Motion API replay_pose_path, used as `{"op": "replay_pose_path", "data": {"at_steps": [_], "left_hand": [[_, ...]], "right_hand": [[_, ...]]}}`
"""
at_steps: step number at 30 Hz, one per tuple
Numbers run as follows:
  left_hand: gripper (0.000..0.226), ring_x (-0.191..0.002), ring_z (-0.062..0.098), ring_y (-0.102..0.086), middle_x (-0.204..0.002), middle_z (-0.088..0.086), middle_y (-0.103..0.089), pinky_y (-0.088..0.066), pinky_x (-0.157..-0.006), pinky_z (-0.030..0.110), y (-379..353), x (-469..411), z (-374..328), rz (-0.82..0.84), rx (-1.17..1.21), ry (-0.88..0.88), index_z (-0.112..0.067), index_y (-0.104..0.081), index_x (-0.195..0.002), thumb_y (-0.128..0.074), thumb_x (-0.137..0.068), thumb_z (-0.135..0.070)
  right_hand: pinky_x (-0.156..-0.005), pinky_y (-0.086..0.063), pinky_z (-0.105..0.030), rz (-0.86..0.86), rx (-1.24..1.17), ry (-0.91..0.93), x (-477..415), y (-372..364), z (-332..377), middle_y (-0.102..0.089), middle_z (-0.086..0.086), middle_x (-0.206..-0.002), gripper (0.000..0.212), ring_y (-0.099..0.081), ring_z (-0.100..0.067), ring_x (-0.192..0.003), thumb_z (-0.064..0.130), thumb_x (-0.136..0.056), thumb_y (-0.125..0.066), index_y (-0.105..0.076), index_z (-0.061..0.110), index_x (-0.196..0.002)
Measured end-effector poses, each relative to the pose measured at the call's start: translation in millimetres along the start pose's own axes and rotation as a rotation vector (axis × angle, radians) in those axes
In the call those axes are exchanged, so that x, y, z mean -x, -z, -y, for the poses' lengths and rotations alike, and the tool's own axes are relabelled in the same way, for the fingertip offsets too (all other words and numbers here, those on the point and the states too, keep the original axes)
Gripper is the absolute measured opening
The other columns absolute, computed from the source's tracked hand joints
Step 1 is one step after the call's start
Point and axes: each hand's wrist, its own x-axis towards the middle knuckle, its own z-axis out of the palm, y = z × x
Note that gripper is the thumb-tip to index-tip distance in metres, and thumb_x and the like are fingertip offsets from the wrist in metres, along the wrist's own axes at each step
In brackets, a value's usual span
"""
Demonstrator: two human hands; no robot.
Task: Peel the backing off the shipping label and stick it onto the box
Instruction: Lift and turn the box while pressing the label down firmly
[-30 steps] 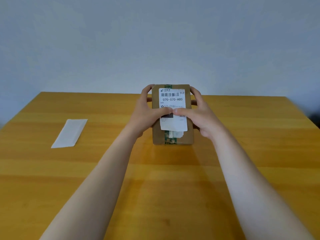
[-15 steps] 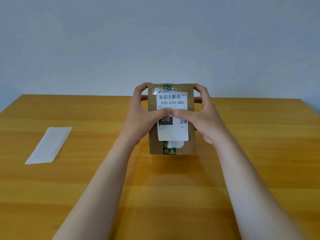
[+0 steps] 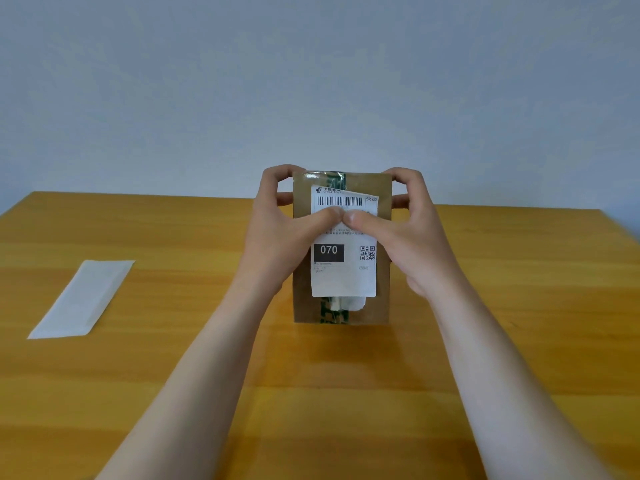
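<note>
A brown cardboard box [image 3: 382, 299] stands upright on its lower edge near the middle of the table, its face towards me. A white shipping label [image 3: 343, 275] with a barcode, "070" and a QR code lies on that face. My left hand [image 3: 277, 233] grips the box's left side, my right hand [image 3: 412, 237] its right side, fingers curled behind the top corners. Both thumbs meet and press on the label just below the barcode. The label's top right corner looks slightly lifted. A strip of green printed tape runs down the box under the label.
The peeled white backing sheet [image 3: 81, 299] lies flat on the wooden table [image 3: 173, 358] to the left. A plain pale wall stands behind the table's far edge.
My thumbs have slid up the label from its middle to just below the barcode, uncovering the "070" block and QR code. My view has shifted, so the box appears nearer.
</note>
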Motion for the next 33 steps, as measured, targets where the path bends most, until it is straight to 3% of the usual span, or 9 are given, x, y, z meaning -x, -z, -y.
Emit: {"op": "replay_pose_path", "data": {"at_steps": [3, 8, 14, 22, 27, 30, 33], "left_hand": [[0.056, -0.098, 0.017, -0.075, -0.108, -0.004, -0.065, -0.067, -0.073, 0.038, 0.2, 1.8, -6.8, -0.010, 0.003, -0.024, -0.035, -0.054, -0.122, -0.088, -0.080, -0.020], [0.052, -0.100, 0.022, -0.076, -0.102, -0.007, -0.066, -0.067, -0.074, 0.042, -1.8, 5.9, -13.4, -0.032, 0.006, -0.049, -0.031, -0.055, -0.119, -0.088, -0.081, -0.021], [0.048, -0.084, 0.018, -0.079, -0.101, -0.003, -0.066, -0.066, -0.065, 0.039, -2.9, 7.9, -17.8, -0.054, 0.001, -0.050, -0.028, -0.052, -0.117, -0.087, -0.083, -0.024], [0.044, -0.093, 0.024, -0.077, -0.096, -0.004, -0.066, -0.065, -0.069, 0.043, -6.6, 9.9, -17.9, -0.088, 0.005, -0.049, -0.030, -0.051, -0.107, -0.086, -0.082, -0.032], [0.041, -0.103, 0.027, -0.074, -0.100, -0.005, -0.067, -0.064, -0.077, 0.051, -8.8, 10.8, -18.9, -0.092, 0.025, -0.047, -0.037, -0.050, -0.102, -0.085, -0.080, -0.038], [0.042, -0.103, 0.023, -0.074, -0.107, -0.003, -0.065, -0.065, -0.073, 0.042, -11.8, 12.5, -20.1, -0.082, 0.029, -0.039, -0.036, -0.050, -0.110, -0.084, -0.085, -0.036], [0.042, -0.090, 0.014, -0.076, -0.107, -0.004, -0.063, -0.061, -0.063, 0.028, -11.4, 12.7, -22.7, -0.072, 0.059, 0.009, -0.032, -0.049, -0.118, -0.081, -0.090, -0.036]], "right_hand": [[-0.064, -0.061, -0.022, -0.022, -0.008, 0.017, 0.7, -0.7, 5.7, -0.063, 0.003, -0.110, 0.061, -0.074, -0.001, -0.083, 0.029, -0.078, -0.092, -0.054, 0.038, -0.126], [-0.065, -0.061, -0.023, -0.053, -0.014, 0.037, 3.4, -0.7, 10.5, -0.064, 0.005, -0.108, 0.054, -0.074, -0.004, -0.086, 0.030, -0.079, -0.091, -0.056, 0.036, -0.120], [-0.063, -0.062, -0.025, -0.075, -0.043, 0.041, 6.6, -3.9, 15.6, -0.066, 0.005, -0.103, 0.046, -0.074, 0.001, -0.076, 0.027, -0.083, -0.089, -0.056, 0.033, -0.116], [-0.065, -0.063, -0.030, -0.099, -0.045, 0.037, 5.8, -4.1, 17.2, -0.069, 0.006, -0.097, 0.046, -0.077, -0.012, -0.083, 0.035, -0.082, -0.090, -0.054, 0.029, -0.110], [-0.063, -0.058, -0.020, -0.121, -0.059, 0.050, 5.2, -5.1, 17.1, -0.067, 0.008, -0.101, 0.043, -0.072, 0.005, -0.077, 0.034, -0.083, -0.088, -0.056, 0.025, -0.111], [-0.069, -0.058, -0.021, -0.134, -0.066, 0.049, 4.7, -4.5, 16.3, -0.068, 0.009, -0.104, 0.042, -0.071, 0.006, -0.087, 0.037, -0.083, -0.089, -0.059, 0.028, -0.110], [-0.073, -0.058, -0.020, -0.114, -0.063, 0.064, 5.3, 0.2, 21.1, -0.070, 0.008, -0.115, 0.038, -0.070, 0.005, -0.098, 0.039, -0.087, -0.085, -0.064, 0.032, -0.118]]}}
